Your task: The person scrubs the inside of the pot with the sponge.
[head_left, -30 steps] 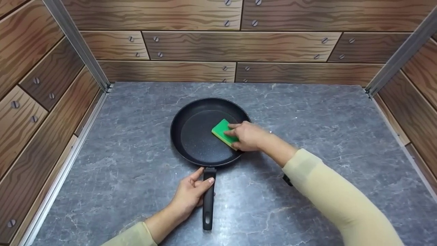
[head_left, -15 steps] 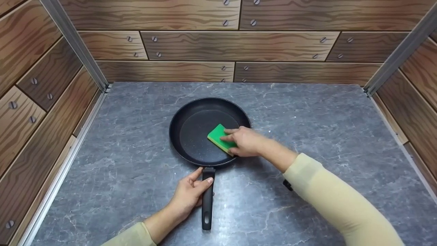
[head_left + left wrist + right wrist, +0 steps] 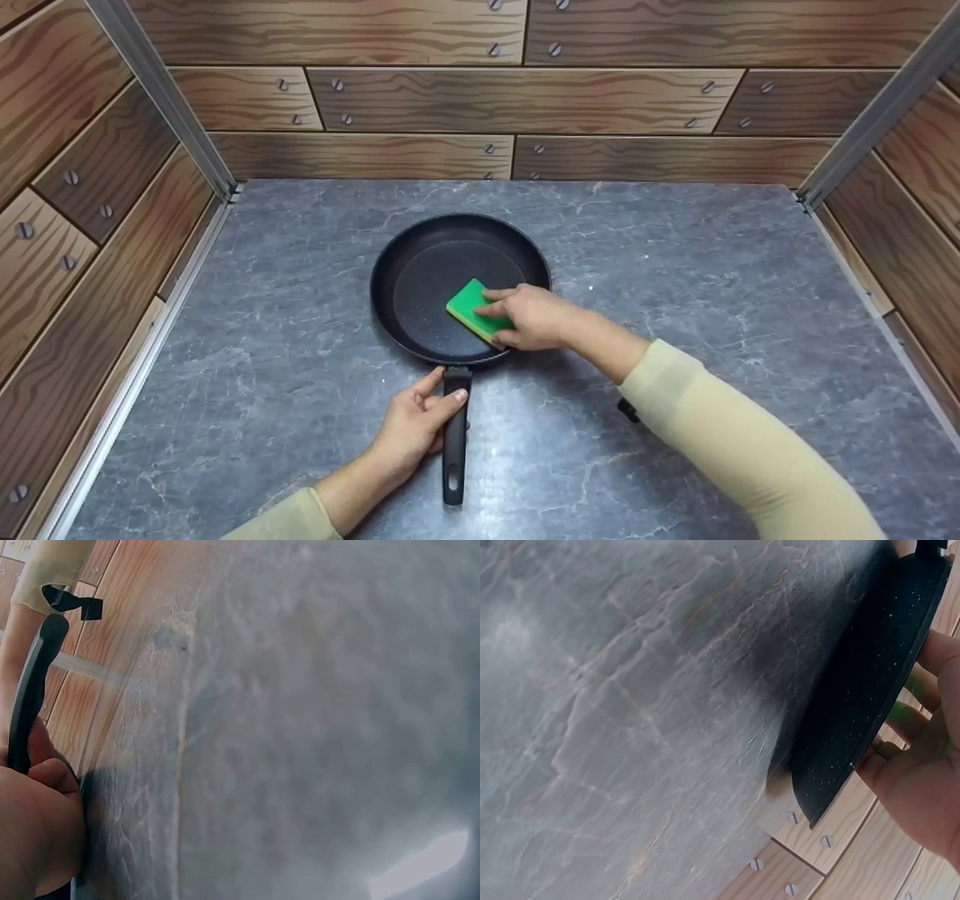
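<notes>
A black frying pan (image 3: 420, 277) with a speckled inside sits mid-table, its handle (image 3: 453, 465) pointing toward me. My left hand (image 3: 411, 427) grips that handle close to the pan, thumb lying on top; the left wrist view shows the fingers wrapped beneath the handle (image 3: 30, 690). In the pan's right half lies a sponge (image 3: 469, 300), green on top with a yellow layer under it. My right hand (image 3: 536, 319) holds the sponge by its right side, fingers spread over the green face. From the right wrist, the pan's outer wall (image 3: 862, 682) hides the sponge.
The pan rests on a grey marble-patterned tabletop (image 3: 675, 262). Wood-plank-patterned panels (image 3: 517, 101) stand at the back and both sides, with metal corner posts (image 3: 165, 97). A black strap (image 3: 628, 409) hangs under the right sleeve.
My right hand has slid the sponge toward me and to the left across the pan's bottom. The left hand keeps its grip on the handle, and the pan stays put.
</notes>
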Demonstrator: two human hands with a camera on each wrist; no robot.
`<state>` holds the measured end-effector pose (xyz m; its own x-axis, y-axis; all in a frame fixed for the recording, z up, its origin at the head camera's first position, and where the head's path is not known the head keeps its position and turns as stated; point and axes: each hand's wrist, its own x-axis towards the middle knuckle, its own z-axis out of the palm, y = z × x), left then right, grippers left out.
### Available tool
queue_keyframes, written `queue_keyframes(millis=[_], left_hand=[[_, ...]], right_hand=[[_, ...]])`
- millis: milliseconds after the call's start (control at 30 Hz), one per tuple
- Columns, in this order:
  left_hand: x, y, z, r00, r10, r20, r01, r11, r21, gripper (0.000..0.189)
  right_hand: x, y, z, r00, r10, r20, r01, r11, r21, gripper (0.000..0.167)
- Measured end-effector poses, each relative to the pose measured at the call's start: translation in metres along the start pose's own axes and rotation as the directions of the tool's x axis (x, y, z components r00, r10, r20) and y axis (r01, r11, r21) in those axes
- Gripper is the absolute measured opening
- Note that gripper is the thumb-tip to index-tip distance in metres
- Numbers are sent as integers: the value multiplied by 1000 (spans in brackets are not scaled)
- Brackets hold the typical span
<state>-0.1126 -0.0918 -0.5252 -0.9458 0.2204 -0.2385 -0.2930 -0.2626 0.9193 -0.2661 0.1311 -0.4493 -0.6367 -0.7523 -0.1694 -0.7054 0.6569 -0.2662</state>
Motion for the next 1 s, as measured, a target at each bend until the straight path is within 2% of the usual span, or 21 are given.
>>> queue_keyframes(millis=[767, 1000], left_hand=[[0, 1, 0, 1000, -18, 3, 18, 1000, -1, 85], [0, 2, 0, 999, -32, 10, 32, 999, 0, 86]], right_hand=[[10, -14, 5, 998, -47, 49, 41, 992, 117, 55], [14, -19, 7, 995, -93, 36, 88, 988, 127, 53]])
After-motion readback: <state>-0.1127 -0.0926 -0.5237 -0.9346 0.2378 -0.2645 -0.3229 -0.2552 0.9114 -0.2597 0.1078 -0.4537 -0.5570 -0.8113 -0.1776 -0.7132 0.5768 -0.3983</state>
